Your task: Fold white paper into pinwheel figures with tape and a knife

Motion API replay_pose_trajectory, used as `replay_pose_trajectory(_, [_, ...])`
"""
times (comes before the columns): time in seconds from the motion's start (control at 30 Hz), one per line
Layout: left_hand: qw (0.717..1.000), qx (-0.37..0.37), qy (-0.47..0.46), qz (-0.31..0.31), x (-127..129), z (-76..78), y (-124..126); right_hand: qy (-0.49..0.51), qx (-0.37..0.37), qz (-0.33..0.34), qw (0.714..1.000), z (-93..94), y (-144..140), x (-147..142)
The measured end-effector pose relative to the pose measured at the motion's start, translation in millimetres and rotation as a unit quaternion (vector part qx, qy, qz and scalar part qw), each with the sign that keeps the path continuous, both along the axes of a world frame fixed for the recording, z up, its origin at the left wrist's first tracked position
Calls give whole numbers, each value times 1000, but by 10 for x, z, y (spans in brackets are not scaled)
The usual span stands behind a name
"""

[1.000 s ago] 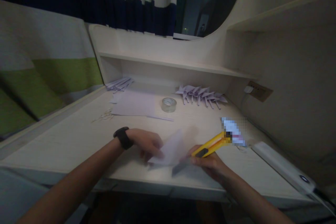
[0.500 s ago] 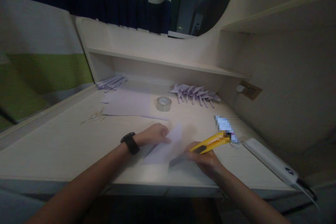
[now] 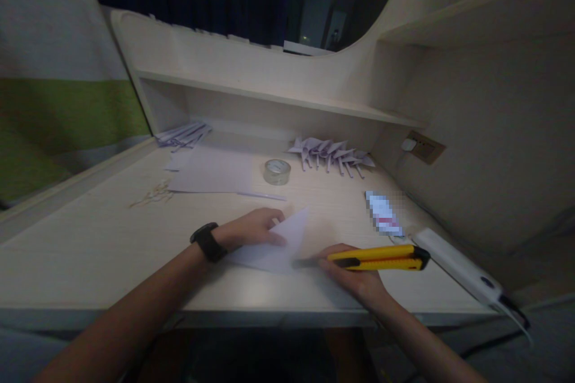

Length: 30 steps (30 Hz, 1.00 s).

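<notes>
Your right fingers [image 3: 335,249] hold one yellow cutter [image 3: 377,258]; your left fingers [image 3: 270,214] hold one paper piece [image 3: 265,257]. Beyond your left fingers lie one tape roll [image 3: 277,172], one slim paper stick [image 3: 263,195] and, overlapping and dim, perhaps six or seven paper pinwheels [image 3: 330,148].

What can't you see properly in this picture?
In the head view:
Yellow cutter's blade: tip blurred, so whether it touches the paper is unclear.
Tape roll: label print too small.
Phone-like thing: covered by blocky pixels.
Left forearm and right forearm: cut off by the bottom edge.
</notes>
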State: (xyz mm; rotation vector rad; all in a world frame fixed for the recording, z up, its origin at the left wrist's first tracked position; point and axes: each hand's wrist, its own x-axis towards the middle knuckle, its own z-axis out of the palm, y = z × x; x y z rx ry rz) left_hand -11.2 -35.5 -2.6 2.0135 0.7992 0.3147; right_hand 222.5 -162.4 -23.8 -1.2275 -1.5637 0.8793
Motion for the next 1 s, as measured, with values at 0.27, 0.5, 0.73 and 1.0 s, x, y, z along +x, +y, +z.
replay_pose_trajectory(0.27, [998,57,20,20,66,-35,-9,-45,27,-25,998,-28,-39,15])
replay_pose_trajectory(0.5, [995,90,19,43,72,-88,-5,-98,105,-37,989,60,-128,-59])
replay_pose_trajectory(0.73, [997,75,-1,35,65,-140,19,-141,124,-37,982,105,-138,-131])
replay_pose_trajectory(1.0, [997,67,12,31,71,-80,-8,-146,113,-29,982,100,-136,-161])
